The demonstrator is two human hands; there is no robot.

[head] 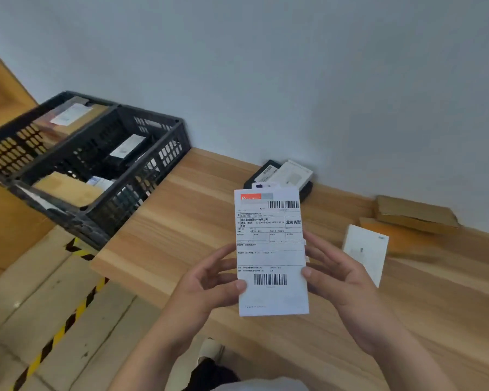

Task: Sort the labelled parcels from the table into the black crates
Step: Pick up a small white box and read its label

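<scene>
Both hands grip one labelled parcel (271,252) by its side edges, left hand (209,280) & right hand (342,277), thumbs on front, held above the counter (181,221) w/ label facing up, prob. to read it. Black crates (96,165) sit at left, already holding parcels; other parcels (364,255) wait by the wall.

The shipping label (271,249) covers the whole face of the held parcel, so the parcel itself is hidden, and its small print is too blurred to read. The left black crate (9,142) runs off the picture's edge, and the labels inside both crates are perhaps too smeared to read.
</scene>
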